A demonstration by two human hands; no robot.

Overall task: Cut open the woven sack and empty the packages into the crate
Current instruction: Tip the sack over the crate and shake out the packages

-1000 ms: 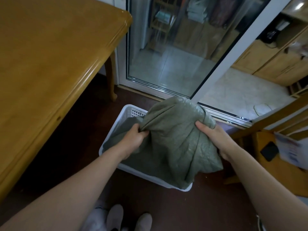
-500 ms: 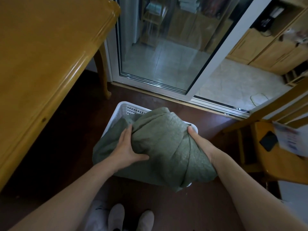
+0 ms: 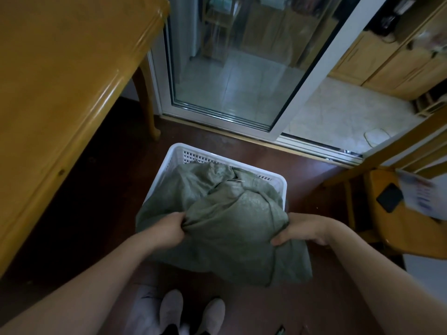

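A grey-green woven sack (image 3: 227, 213) lies bunched in a white perforated plastic crate (image 3: 179, 152) on the dark red floor, its near end spilling over the crate's front rim. My left hand (image 3: 167, 229) grips a fold on the sack's left side. My right hand (image 3: 304, 229) pinches the fabric on its right side. The sack's far end is crumpled down inside the crate. No packages are visible; the sack covers the crate's inside.
A wooden table (image 3: 60, 76) stands on the left, its leg (image 3: 147, 102) near the crate. A sliding glass door (image 3: 242, 68) lies beyond. A wooden chair (image 3: 396, 221) with a black phone (image 3: 389, 197) and papers sits at right. My feet (image 3: 191, 310) are below.
The sack has come down from being held up above the crate and now rests in it. Both hands have shifted to its near end and grip the fabric there.
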